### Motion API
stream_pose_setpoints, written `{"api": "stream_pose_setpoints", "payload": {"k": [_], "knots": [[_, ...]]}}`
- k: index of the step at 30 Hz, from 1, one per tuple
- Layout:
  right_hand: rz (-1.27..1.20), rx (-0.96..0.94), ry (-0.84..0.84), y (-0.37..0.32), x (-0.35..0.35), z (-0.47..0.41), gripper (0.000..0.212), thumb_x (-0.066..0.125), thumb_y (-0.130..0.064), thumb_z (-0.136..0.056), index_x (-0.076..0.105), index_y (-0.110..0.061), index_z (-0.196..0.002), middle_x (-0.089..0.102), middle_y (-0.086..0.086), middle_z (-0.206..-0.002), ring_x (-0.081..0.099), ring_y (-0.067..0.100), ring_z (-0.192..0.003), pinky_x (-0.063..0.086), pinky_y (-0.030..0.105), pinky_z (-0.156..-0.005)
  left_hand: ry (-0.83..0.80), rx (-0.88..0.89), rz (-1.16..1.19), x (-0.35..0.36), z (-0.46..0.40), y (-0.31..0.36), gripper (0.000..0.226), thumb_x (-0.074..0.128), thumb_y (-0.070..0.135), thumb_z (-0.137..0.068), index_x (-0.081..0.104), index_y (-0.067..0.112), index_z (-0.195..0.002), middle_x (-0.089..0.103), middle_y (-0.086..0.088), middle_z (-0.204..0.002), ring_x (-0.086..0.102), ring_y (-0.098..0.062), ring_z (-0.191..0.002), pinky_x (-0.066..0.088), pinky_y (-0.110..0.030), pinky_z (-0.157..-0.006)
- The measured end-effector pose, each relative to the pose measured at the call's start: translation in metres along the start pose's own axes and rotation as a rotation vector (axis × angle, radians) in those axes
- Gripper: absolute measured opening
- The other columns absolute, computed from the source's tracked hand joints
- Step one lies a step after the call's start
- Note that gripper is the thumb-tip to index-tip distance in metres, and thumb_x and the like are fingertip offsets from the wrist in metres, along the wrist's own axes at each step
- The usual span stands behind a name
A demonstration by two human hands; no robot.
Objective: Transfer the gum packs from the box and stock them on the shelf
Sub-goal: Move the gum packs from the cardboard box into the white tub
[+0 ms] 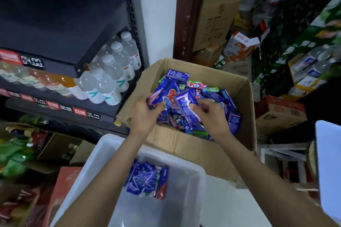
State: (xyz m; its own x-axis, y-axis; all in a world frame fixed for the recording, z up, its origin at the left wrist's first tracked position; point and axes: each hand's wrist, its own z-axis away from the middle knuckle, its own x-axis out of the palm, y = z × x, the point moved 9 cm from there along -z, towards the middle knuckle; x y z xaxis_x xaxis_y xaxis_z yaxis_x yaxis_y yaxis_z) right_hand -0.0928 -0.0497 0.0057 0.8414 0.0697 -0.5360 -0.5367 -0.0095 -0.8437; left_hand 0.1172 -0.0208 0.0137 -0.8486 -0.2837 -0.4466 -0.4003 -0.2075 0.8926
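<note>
Gum packs (186, 97) lie heaped loose in the open box (245, 97), mostly blue sleeves with a few green and pink ones mixed in. Both hands are down among them: the left hand (145, 114) has its fingers curled round a bunch of blue packs at the near left of the heap, and the right hand (212, 116) pinches another blue pack just beside it. A few packs already sit in the clear bin (193, 186) below the forearms. The shelf (60, 108) to the left holds bottles (110, 79).

The main risk, I judge, is the slick wrappers: a full left grip could shed packs on the lift, dropping them between box and bin. Grabbing fast may also sweep in the wrong flavours. The box flap (129, 105) could snag a wrist.
</note>
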Motion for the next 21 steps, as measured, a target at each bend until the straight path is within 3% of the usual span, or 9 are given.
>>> {"api": "stream_pose_setpoints", "payload": {"k": [3, 7, 9, 11, 13, 15, 17, 21], "knots": [[-0.179, 0.081, 0.049, -0.017, 0.021, 0.039, 0.039, 0.064, -0.031, -0.087, 0.055, 0.004, -0.073, 0.053, 0.024, -0.066, 0.043, 0.016, -0.061, 0.037, 0.035, -0.060, 0.075, -0.013, 0.048, -0.055, 0.038, -0.016, 0.025, 0.072, 0.019, -0.082, 0.057, 0.015, -0.101, 0.061, 0.002, -0.089, 0.052, 0.007, -0.068, 0.038, 0.000, -0.056], [-0.257, 0.235, -0.019, -0.018, 0.080, 0.097, 0.006, 0.061, -0.015, -0.089, 0.061, -0.017, -0.084, 0.058, 0.019, -0.065, 0.052, 0.017, -0.057, 0.048, 0.043, -0.065, 0.090, -0.050, -0.024, -0.110, 0.084, -0.067, 0.032, 0.073, 0.021, -0.081, 0.060, 0.009, -0.108, 0.059, 0.001, -0.092, 0.053, -0.005, -0.071, 0.036, -0.004, -0.054], [-0.294, 0.330, -0.095, -0.008, 0.119, 0.126, 0.010, 0.059, -0.005, -0.088, 0.058, -0.014, -0.092, 0.059, 0.013, -0.062, 0.055, 0.011, -0.051, 0.052, 0.041, -0.066, 0.086, -0.102, -0.114, -0.125, 0.101, -0.101, 0.032, 0.072, 0.019, -0.082, 0.061, 0.006, -0.109, 0.058, 0.000, -0.092, 0.054, -0.012, -0.078, 0.032, -0.013, -0.054], [-0.258, 0.431, -0.153, 0.006, 0.152, 0.149, 0.021, 0.057, -0.002, -0.087, 0.053, -0.014, -0.103, 0.060, 0.007, -0.063, 0.055, 0.010, -0.051, 0.055, 0.039, -0.066, 0.055, -0.159, -0.174, -0.129, 0.110, -0.137, 0.035, 0.071, 0.018, -0.082, 0.061, 0.002, -0.111, 0.062, -0.007, -0.096, 0.058, -0.021, -0.086, 0.033, -0.019, -0.063], [-0.165, 0.471, -0.174, 0.016, 0.176, 0.162, 0.028, 0.056, -0.003, -0.086, 0.050, -0.015, -0.111, 0.061, 0.008, -0.072, 0.055, 0.011, -0.055, 0.052, 0.028, -0.059, 0.002, -0.203, -0.234, -0.125, 0.115, -0.167, 0.037, 0.069, 0.020, -0.084, 0.058, 0.001, -0.115, 0.062, -0.016, -0.107, 0.059, -0.028, -0.096, 0.035, -0.022, -0.069], [-0.094, 0.466, -0.183, 0.020, 0.194, 0.167, 0.032, 0.055, -0.005, -0.086, 0.046, -0.016, -0.115, 0.062, 0.009, -0.088, 0.059, 0.016, -0.066, 0.052, 0.028, -0.063, -0.041, -0.236, -0.269, -0.118, 0.120, -0.186, 0.039, 0.064, 0.020, -0.088, 0.053, 0.002, -0.121, 0.056, -0.018, -0.118, 0.056, -0.027, -0.102, 0.037, -0.022, -0.074], [-0.077, 0.475, -0.198, 0.028, 0.213, 0.170, 0.040, 0.053, -0.005, -0.087, 0.042, -0.015, -0.124, 0.064, 0.013, -0.105, 0.063, 0.027, -0.087, 0.054, 0.040, -0.080, -0.079, -0.238, -0.279, -0.109, 0.126, -0.193, 0.040, 0.058, 0.015, -0.092, 0.046, 0.003, -0.128, 0.049, -0.018, -0.125, 0.052, -0.027, -0.108, 0.039, -0.023, -0.081], [0.150, 0.406, -0.253, 0.031, 0.226, 0.171, 0.045, 0.045, -0.010, -0.095, 0.035, -0.014, -0.139, 0.055, 0.011, -0.125, 0.054, 0.029, -0.115, 0.039, 0.031, -0.094, -0.196, -0.017, -0.492, -0.087, 0.130, -0.188, 0.057, 0.053, 0.012, -0.094, 0.028, 0.015, -0.144, 0.037, -0.011, -0.138, 0.039, -0.022, -0.124, 0.036, -0.033, -0.105]]}}
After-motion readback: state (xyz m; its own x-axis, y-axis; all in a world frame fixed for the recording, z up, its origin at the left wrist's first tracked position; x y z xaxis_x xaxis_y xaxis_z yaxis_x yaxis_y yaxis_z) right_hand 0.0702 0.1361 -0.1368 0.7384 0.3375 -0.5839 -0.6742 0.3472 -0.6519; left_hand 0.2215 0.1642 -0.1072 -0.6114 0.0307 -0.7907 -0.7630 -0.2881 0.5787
